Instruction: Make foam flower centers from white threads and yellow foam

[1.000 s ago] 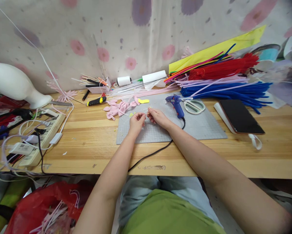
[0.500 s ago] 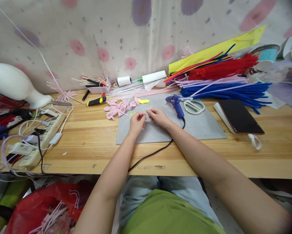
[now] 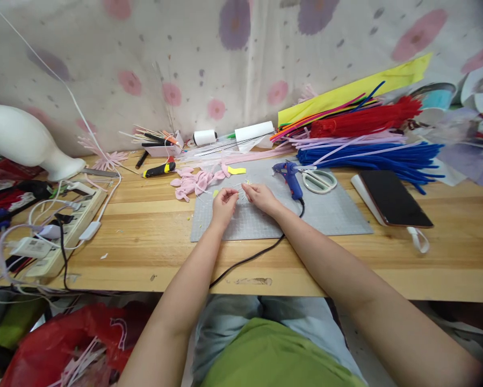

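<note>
Head view: the left hand (image 3: 224, 204) and right hand (image 3: 261, 196) are pinching narrowly, near each other, holding thin pale strands (image 3: 236, 186) above a gray cutting mat (image 3: 257, 226); finer details are too small to tell. Pink petal-shaped pieces (image 3: 193, 184) are lying just beyond the left hand, while a blue glue gun (image 3: 292, 181) and scissors (image 3: 325, 189) are resting right of the hands on the wooden surface (image 3: 144, 236).

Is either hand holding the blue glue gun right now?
No, the glue gun lies on the gray mat, apart from both the left hand and the right hand.
</note>
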Demonstrator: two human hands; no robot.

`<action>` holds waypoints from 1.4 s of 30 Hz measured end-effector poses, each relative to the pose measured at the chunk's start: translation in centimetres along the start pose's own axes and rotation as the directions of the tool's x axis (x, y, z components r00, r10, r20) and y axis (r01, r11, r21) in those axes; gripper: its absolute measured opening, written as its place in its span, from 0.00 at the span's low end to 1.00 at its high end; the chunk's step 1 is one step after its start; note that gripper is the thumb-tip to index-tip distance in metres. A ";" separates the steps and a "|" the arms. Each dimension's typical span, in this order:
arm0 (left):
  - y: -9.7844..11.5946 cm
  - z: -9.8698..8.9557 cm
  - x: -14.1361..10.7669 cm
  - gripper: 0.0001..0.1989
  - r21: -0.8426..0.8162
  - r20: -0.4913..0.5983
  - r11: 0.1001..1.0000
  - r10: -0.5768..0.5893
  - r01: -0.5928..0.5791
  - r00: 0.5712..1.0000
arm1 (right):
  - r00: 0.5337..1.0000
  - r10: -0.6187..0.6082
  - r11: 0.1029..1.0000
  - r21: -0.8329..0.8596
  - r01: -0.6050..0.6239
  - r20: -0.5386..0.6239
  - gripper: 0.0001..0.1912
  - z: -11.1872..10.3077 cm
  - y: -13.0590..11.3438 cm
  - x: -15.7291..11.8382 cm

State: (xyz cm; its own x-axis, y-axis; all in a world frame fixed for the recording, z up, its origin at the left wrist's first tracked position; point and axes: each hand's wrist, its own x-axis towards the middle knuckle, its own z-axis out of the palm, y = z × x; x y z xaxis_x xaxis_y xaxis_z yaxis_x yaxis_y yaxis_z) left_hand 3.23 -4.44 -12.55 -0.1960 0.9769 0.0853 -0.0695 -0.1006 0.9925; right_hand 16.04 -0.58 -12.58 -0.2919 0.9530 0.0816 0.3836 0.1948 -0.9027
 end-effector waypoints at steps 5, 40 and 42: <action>0.1 0.0 -0.1 0.04 0.051 0.074 0.997 0.057 -0.060 0.996 | 0.997 0.019 0.998 0.056 -0.023 0.069 0.31 -0.1 -0.2 -0.2; 0.2 0.1 -0.1 0.07 -0.012 0.073 1.000 -0.025 0.026 0.997 | 0.999 -0.028 0.979 0.202 0.024 0.020 0.19 0.2 -0.4 -0.9; 0.3 0.1 -0.1 0.08 -0.029 0.094 0.999 -0.029 0.032 0.995 | 1.000 -0.012 0.986 0.169 0.012 -0.005 0.19 0.3 -0.4 -0.8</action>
State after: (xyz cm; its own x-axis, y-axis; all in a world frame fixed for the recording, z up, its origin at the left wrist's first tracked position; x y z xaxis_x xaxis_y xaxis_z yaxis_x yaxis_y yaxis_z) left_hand 3.33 -4.57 -12.22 -0.1010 0.9928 0.0642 -0.1044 -0.0748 0.9917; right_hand 15.80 -1.48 -12.41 -0.2920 0.9518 0.0941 0.2264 0.1644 -0.9601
